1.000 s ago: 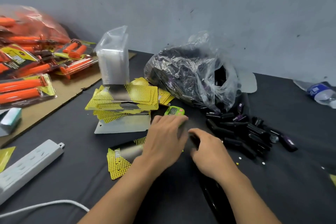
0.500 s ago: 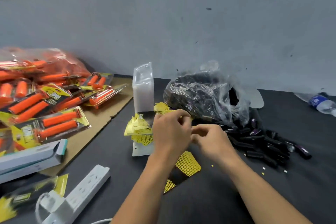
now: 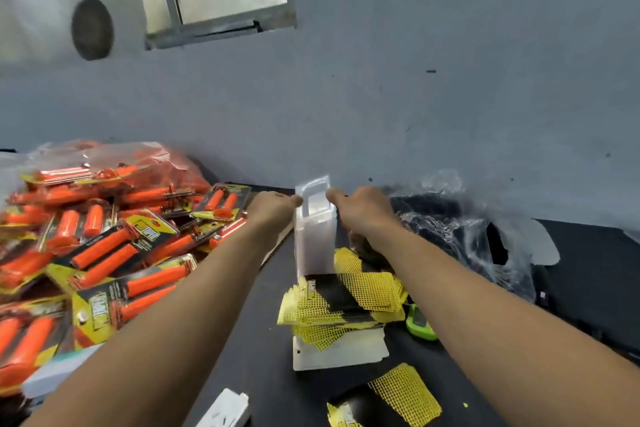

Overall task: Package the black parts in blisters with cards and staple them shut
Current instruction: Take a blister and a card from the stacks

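A tall upright stack of clear blisters (image 3: 315,236) stands on the black table behind a pile of yellow-and-black cards (image 3: 346,298). My left hand (image 3: 273,210) pinches the top blister's left edge. My right hand (image 3: 363,211) pinches its right edge. The top blister (image 3: 313,192) sticks up a little above the stack. A clear bag of black parts (image 3: 450,236) lies to the right. One loose card (image 3: 391,399) lies near the front of the table.
Finished packs with orange grips (image 3: 104,246) are heaped on the left on cardboard. A green device (image 3: 419,322) lies right of the cards. A white power strip (image 3: 225,409) sits at the front edge. The grey wall is close behind.
Both hands moved from the card near the table front up and forward to the blister stack, and now pinch its top blister. The camera tilted upward.
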The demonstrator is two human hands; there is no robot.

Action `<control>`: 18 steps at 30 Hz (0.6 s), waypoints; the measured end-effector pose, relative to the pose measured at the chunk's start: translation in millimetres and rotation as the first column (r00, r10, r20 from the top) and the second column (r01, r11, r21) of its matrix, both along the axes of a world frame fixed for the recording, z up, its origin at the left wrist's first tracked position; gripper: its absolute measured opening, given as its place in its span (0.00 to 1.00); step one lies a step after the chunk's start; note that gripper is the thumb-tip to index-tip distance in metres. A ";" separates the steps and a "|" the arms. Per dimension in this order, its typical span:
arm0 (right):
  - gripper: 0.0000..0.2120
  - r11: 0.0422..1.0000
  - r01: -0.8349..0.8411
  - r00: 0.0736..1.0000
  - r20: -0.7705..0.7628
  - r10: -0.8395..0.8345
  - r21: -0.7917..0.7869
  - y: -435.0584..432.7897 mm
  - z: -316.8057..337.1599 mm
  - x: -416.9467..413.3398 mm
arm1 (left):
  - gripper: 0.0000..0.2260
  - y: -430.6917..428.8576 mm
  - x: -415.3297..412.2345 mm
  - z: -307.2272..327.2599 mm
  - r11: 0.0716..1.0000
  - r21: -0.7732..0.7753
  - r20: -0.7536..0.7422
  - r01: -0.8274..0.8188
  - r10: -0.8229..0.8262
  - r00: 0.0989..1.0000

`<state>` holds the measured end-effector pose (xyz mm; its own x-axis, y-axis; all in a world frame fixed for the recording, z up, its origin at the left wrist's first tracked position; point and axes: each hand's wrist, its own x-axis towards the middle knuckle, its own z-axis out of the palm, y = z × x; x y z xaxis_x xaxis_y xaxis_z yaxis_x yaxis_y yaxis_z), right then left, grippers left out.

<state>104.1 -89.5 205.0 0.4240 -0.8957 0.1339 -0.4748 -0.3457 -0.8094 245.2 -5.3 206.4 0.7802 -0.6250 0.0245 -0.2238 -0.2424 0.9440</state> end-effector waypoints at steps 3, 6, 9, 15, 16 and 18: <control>0.25 0.995 -0.059 0.979 -0.200 0.042 -0.078 -11.4 -2.0 21.1 | 0.12 -9.5 3.6 -9.5 0.997 0.075 0.131 -0.005 -0.005 0.991; 0.18 0.992 -0.054 0.972 -0.233 0.027 -0.110 -18.1 -5.8 29.9 | 0.08 -10.0 0.6 -14.0 0.994 0.068 0.220 -0.083 0.066 0.973; 0.16 0.994 -0.040 0.989 -0.146 0.025 -0.099 -21.4 -3.1 29.6 | 0.07 -7.1 -2.8 -12.0 0.993 0.002 0.249 -0.115 0.111 0.962; 0.19 0.976 -0.059 0.982 -0.190 0.018 -0.210 -19.5 10.6 19.3 | 0.03 -6.2 -6.1 13.4 0.970 -0.195 0.053 -0.145 0.158 0.986; 0.19 0.971 -0.067 0.978 -0.207 0.019 -0.228 -18.3 10.8 17.7 | 0.05 -6.4 -7.2 17.1 0.971 -0.196 0.027 -0.137 0.145 0.989; 0.19 0.971 -0.046 0.983 -0.182 0.003 -0.234 -15.7 8.2 14.8 | 0.05 -7.1 -10.3 21.5 0.975 -0.188 0.043 -0.117 0.127 0.991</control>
<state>119.0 -105.2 213.2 0.4819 -0.8367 0.2603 -0.5936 -0.5302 -0.6055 234.8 -12.4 227.8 0.8444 -0.5062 0.1753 -0.2557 -0.0935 0.9622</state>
